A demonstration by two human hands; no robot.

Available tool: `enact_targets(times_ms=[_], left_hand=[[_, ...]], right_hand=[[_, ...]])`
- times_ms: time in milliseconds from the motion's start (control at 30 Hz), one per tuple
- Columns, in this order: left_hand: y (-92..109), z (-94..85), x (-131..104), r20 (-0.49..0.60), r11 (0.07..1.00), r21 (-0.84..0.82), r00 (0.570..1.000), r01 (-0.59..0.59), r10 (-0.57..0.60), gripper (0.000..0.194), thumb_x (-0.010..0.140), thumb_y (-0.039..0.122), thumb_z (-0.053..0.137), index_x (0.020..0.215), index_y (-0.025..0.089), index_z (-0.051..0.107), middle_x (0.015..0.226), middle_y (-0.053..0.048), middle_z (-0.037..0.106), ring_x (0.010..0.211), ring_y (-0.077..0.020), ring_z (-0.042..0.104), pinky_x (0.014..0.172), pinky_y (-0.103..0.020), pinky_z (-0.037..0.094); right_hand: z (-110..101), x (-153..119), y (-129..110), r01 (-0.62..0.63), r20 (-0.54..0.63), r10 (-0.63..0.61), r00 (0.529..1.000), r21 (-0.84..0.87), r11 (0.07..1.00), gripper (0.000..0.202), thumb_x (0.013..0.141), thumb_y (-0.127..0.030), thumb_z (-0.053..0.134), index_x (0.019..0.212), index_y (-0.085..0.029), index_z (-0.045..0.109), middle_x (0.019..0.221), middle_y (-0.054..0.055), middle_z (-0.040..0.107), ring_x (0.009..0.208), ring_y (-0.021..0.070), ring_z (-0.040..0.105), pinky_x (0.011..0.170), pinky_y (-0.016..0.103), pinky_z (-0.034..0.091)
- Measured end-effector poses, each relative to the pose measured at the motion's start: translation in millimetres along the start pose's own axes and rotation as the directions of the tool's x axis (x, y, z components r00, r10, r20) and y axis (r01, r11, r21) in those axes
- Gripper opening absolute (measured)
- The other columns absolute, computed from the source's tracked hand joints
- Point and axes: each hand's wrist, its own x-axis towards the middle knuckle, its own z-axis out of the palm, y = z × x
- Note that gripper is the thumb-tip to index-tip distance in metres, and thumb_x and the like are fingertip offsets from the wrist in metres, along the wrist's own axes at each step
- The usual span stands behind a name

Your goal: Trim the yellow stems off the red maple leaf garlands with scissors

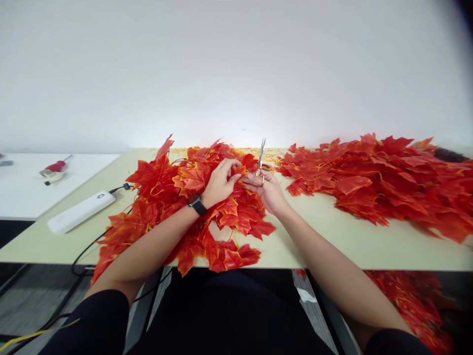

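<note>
Scissors (261,157) point up and away from me, with my right hand (269,191) closed around their handles. Just left of them, my left hand (220,185) pinches part of an orange-red artificial maple leaf (238,172) between thumb and fingers. The two hands are close together over a loose heap of artificial maple leaves (155,177), red and orange with yellow edges. Some leaves spread beneath my left forearm toward the front edge of the table. What the right fingertips touch is too small to make out.
A larger pile of red maple leaves (377,172) covers the right side of the table (299,222). At left lie a white power bank (81,212) with a black cable and a red-and-grey tool (55,170). Yellow scraps (271,157) lie along the back; more leaves (414,301) are below the table.
</note>
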Motion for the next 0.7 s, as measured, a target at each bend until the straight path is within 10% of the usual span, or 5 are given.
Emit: enact_targets(times_ms=[700], left_hand=[[2.0, 8.8, 1.6, -0.001, 0.926, -0.327, 0.98, 0.187, -0.198, 0.02, 0.088, 0.037, 0.074, 0.091, 0.019, 0.068, 0.079, -0.001, 0.065, 0.068, -0.0126, 0.055, 0.066, -0.027, 0.044]], right_hand=[[3.1, -0.8, 3.5, 0.132, 0.026, -0.129, 0.991, -0.189, 0.973, 0.051, 0.066, -0.046, 0.087, 0.073, -0.021, 0.043, 0.073, -0.004, 0.052, 0.066, 0.0091, 0.045, 0.065, 0.025, 0.043]])
